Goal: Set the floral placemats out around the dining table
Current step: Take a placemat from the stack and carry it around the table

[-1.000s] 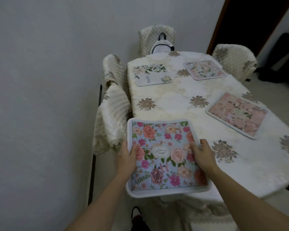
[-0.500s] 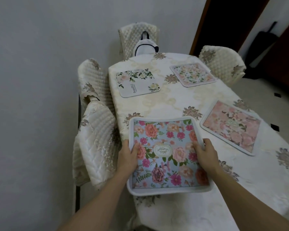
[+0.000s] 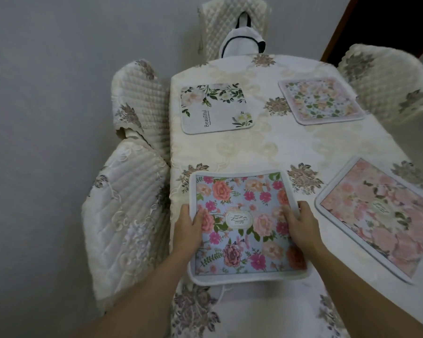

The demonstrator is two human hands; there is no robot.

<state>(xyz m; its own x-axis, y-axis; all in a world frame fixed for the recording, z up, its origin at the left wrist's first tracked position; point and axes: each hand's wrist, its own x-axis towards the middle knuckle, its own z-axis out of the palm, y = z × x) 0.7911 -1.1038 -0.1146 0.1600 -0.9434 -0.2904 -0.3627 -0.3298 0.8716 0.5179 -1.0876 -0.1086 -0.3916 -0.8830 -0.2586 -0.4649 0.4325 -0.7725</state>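
A blue floral placemat (image 3: 242, 206) with a white border lies low over the near left part of the dining table (image 3: 266, 147), which wears a cream cloth. My left hand (image 3: 189, 228) grips its left edge and my right hand (image 3: 300, 225) grips its right edge, thumbs on top. Three more mats lie flat on the table: a white one with green leaves (image 3: 215, 108) at the far left, a pale pink one (image 3: 319, 101) at the far right, and a pink rose one (image 3: 381, 215) at the near right.
Quilted cream chairs stand along the table: two on the left (image 3: 137, 103) (image 3: 125, 215), one at the far end (image 3: 232, 23) with a white bag (image 3: 242, 43) on it, one at the far right (image 3: 386, 79). A grey wall (image 3: 59, 93) runs close on the left.
I have stepped closer and carried the blue mat forward from beyond the table's corner to over the tabletop, lowering it. Both hands keep their grip.
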